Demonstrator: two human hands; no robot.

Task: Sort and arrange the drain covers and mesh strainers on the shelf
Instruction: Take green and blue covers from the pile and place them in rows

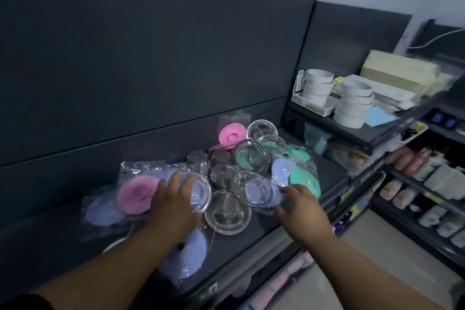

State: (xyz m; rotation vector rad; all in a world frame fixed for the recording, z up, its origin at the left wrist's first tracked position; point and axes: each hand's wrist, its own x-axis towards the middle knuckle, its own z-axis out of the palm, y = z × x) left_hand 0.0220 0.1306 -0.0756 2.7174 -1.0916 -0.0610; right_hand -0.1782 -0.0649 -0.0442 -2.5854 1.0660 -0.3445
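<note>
Where glossy round covers lie, left hand rests on mesh strainer

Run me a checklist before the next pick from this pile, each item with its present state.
1. Left hand free to lift: ok; fingers lie straight on the wrapped ring strainer.
2. Right hand grip: cannot tell; it reaches the wrapped mesh strainer, blurred.
3. Types separated: not ok; covers and strainers are mixed in one pile.
4. Bare shelf right of the pile: ok.
5. Lavender cover clear of the arm: not ok; it lies under the left forearm, near the front edge.
</note>
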